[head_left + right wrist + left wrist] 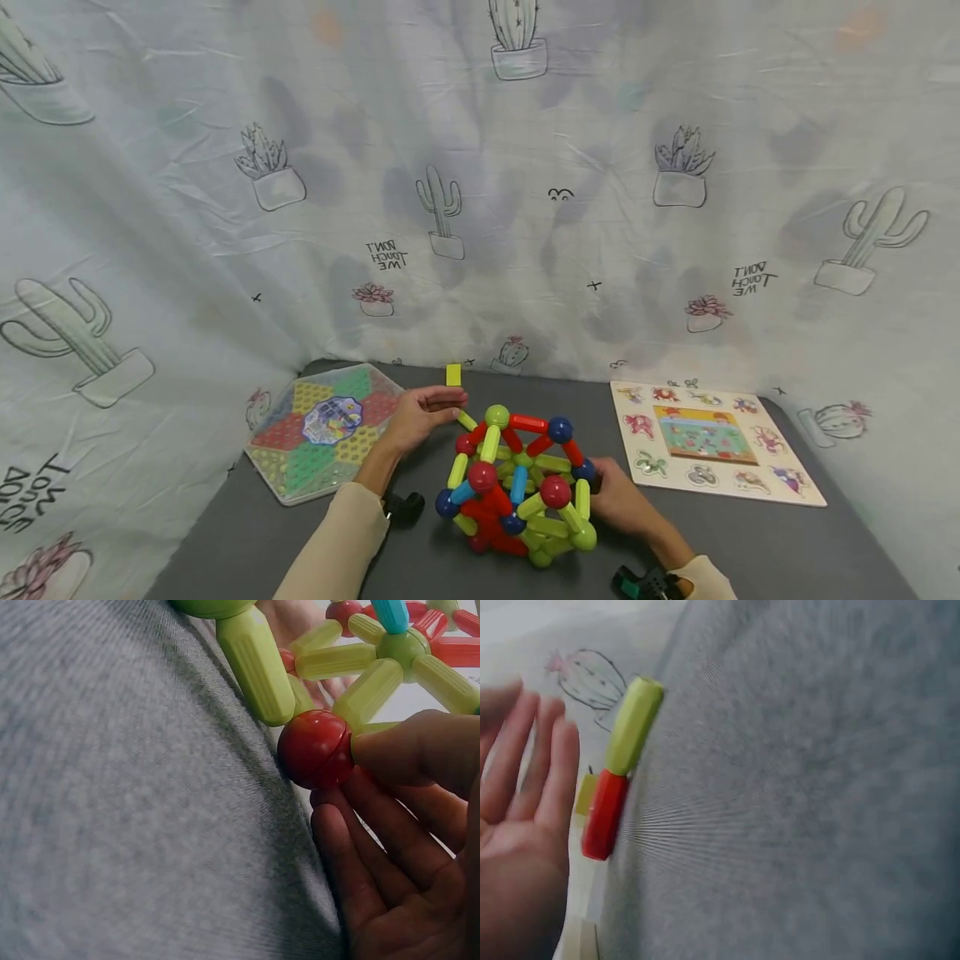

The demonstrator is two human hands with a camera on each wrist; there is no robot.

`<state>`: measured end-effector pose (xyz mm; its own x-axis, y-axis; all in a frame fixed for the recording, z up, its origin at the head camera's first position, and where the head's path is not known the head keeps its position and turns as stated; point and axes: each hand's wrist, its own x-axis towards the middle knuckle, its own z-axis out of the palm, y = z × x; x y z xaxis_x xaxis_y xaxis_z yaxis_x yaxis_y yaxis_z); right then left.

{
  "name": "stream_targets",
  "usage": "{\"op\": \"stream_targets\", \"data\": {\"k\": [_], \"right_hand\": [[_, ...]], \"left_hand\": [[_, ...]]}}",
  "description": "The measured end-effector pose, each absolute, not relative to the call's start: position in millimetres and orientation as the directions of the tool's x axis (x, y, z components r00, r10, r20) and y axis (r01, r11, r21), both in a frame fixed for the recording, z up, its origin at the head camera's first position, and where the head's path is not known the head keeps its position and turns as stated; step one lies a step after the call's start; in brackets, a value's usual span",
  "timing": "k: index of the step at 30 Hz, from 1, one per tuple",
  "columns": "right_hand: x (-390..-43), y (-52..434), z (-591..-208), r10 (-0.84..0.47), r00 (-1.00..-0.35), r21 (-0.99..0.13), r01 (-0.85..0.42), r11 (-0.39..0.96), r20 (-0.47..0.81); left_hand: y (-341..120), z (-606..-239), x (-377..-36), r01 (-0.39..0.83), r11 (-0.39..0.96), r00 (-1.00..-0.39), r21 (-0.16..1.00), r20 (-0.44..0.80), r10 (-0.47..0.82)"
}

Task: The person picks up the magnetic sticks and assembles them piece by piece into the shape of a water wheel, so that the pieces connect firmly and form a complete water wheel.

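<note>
A dome of magnetic rods and balls (517, 492) in red, blue and yellow-green stands on the grey table (750, 542). My left hand (438, 410) reaches to its upper left, fingers straight (555, 772), next to a yellow-green rod (634, 724) joined to a red rod (604, 814). It holds nothing. My right hand (611, 493) lies against the dome's right side. In the right wrist view its thumb (409, 750) presses on a red ball (315, 748) where green rods (255, 664) meet, with the fingers (367, 855) stretched out beneath.
A hexagonal clear box of coloured pegs (322, 429) lies at the left. At the right is a wooden picture puzzle board (712, 442). A small yellow block (453, 375) stands at the table's back edge. Cactus-print cloth (480, 208) hangs behind and at both sides.
</note>
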<state>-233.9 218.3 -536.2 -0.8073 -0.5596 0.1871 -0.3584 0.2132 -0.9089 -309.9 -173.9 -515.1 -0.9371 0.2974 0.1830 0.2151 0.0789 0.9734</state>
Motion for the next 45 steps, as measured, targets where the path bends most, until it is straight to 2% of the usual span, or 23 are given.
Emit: {"op": "stream_targets", "data": {"k": [4, 9, 12, 15, 18, 21, 24, 27, 30, 34, 36, 39, 45], "right_hand": [[-233, 217, -538, -0.562, -0.805, -0.906, -0.364, 0.214, 0.191], [-232, 217, -537, -0.560, -0.805, -0.906, -0.366, 0.212, 0.194], [-233, 217, -537, -0.558, -0.807, -0.908, -0.363, 0.210, 0.193], [-233, 218, -537, -0.556, -0.809, -0.910, -0.357, 0.212, 0.188], [-233, 217, -535, -0.552, -0.814, -0.912, -0.350, 0.213, 0.183], [-232, 216, -535, -0.549, -0.816, -0.913, -0.347, 0.216, 0.181], [-232, 217, -535, -0.546, -0.818, -0.909, -0.350, 0.226, 0.180], [-232, 217, -535, -0.544, -0.819, -0.903, -0.358, 0.239, 0.180], [-232, 217, -534, -0.541, -0.821, -0.898, -0.364, 0.249, 0.183], [-231, 217, -532, -0.539, -0.820, -0.894, -0.372, 0.249, 0.191], [-231, 217, -532, -0.538, -0.820, -0.894, -0.374, 0.247, 0.194], [-231, 217, -532, -0.536, -0.822, -0.894, -0.372, 0.249, 0.193], [-231, 217, -534, -0.535, -0.825, -0.894, -0.367, 0.256, 0.185]], "left_hand": [[-169, -520, -315, 0.268, 0.295, -0.945, 0.917, 0.190, 0.268], [-157, -514, -316, 0.364, 0.580, -0.923, 0.729, 0.202, 0.327], [-149, -507, -315, 0.416, 0.669, -0.902, 0.616, 0.188, 0.388], [-144, -503, -314, 0.450, 0.702, -0.886, 0.551, 0.181, 0.426], [-143, -499, -307, 0.436, 0.698, -0.896, 0.569, 0.200, 0.397], [-146, -490, -296, 0.371, 0.622, -0.926, 0.689, 0.228, 0.300], [-152, -474, -281, 0.272, 0.437, -0.961, 0.857, 0.217, 0.173], [-157, -453, -263, 0.204, 0.189, -0.975, 0.960, 0.183, 0.125], [-156, -430, -245, 0.233, 0.033, -0.953, 0.972, 0.221, 0.206], [-144, -401, -221, 0.390, -0.038, -0.832, 0.920, 0.370, 0.413], [-135, -389, -211, 0.451, -0.040, -0.764, 0.891, 0.409, 0.498], [-121, -378, -200, 0.503, 0.024, -0.712, 0.864, 0.398, 0.578], [-104, -369, -185, 0.604, 0.254, -0.686, 0.756, 0.329, 0.649]]}}
